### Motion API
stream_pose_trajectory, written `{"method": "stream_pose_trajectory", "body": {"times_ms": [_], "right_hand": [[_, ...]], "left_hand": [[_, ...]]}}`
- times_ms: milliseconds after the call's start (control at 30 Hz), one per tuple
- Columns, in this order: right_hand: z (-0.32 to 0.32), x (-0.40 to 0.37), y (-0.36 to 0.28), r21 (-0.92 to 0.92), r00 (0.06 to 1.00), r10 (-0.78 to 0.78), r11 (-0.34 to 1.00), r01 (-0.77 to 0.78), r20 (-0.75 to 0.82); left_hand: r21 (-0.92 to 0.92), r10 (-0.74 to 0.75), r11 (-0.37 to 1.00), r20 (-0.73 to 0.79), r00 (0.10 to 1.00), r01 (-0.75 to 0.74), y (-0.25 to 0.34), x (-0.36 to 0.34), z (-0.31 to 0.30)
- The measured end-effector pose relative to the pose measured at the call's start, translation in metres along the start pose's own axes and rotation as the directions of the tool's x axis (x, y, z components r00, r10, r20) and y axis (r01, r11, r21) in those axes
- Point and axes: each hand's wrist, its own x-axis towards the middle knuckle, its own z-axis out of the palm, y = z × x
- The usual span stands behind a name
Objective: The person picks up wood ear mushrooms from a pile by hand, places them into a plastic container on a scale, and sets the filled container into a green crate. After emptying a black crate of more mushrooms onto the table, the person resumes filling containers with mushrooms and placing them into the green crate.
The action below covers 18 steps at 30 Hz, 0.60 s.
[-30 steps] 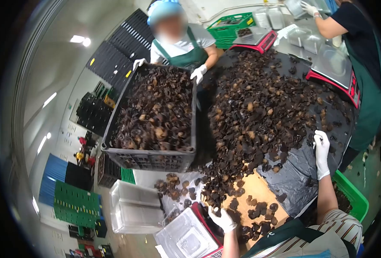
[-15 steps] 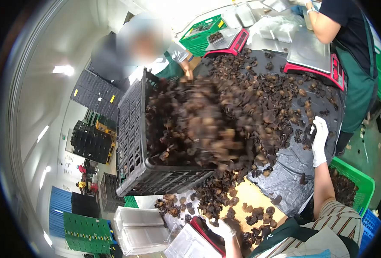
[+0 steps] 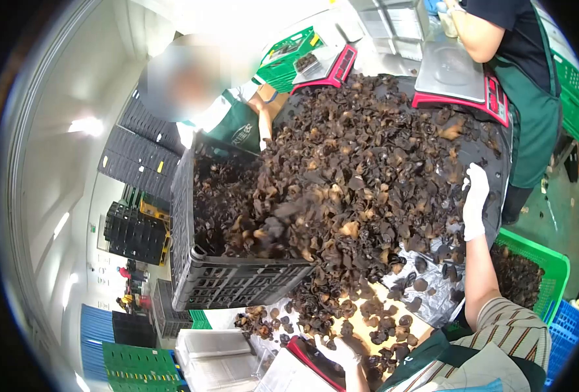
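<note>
My left hand, in a white glove, is low in the view with its fingers apart, beside loose dark brown, fungus-like pieces and a red-edged scale. On the right, my gloved right hand is open and slightly cupped at the edge of the big heap, with nothing visibly gripped. A black crate lies tipped at the heap's left side, and pieces spill from its mouth. Some of those pieces are blurred.
A co-worker in a green apron stands behind the crate; another stands at upper right. Two more red scales rest beyond the heap. A green basket of pieces is at right, clear plastic boxes at lower left.
The heap has spread and covers more of the dark sheet. The blurred falling mass has mostly settled. The crate has shifted slightly left and down. My right hand has moved slightly left and up.
</note>
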Motion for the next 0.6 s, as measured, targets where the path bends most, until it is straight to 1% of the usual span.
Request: {"method": "stream_pose_trajectory", "body": {"times_ms": [33,67,133,200,267,333,567,600], "right_hand": [[0.002,-0.002,0.002,0.012,1.000,0.013,1.000,-0.013,0.000],[0.003,-0.003,0.003,0.017,1.000,0.019,1.000,-0.019,0.000],[0.005,-0.003,0.006,0.027,1.000,0.029,0.999,-0.029,0.002],[0.005,-0.004,0.007,0.032,0.999,0.040,0.999,-0.040,0.008],[0.003,-0.003,0.008,0.032,0.999,0.042,0.999,-0.043,0.007],[0.001,-0.002,0.008,0.030,0.999,0.043,0.999,-0.043,0.000],[0.002,-0.005,0.004,0.020,0.999,0.030,0.999,-0.029,-0.012],[0.001,-0.005,0.005,0.024,0.999,0.031,0.999,-0.031,-0.010]], "left_hand": [[-0.031,0.008,0.999,-0.031,1.000,-0.009,0.002,-0.001,0.001],[-0.100,0.035,0.994,-0.107,0.994,-0.046,0.002,-0.004,0.007],[-0.145,0.075,0.984,-0.183,0.980,-0.102,0.000,-0.004,0.009],[-0.098,0.093,0.989,-0.152,0.984,-0.108,0.000,-0.005,0.007],[-0.040,0.074,0.996,-0.074,0.995,-0.077,0.035,-0.015,0.008],[-0.019,0.061,0.998,-0.037,0.997,-0.061,0.050,-0.019,0.010],[-0.055,0.042,0.997,-0.100,0.994,-0.048,0.056,-0.022,0.010],[-0.037,0.070,0.996,-0.138,0.988,-0.076,0.063,-0.025,0.012]]}}
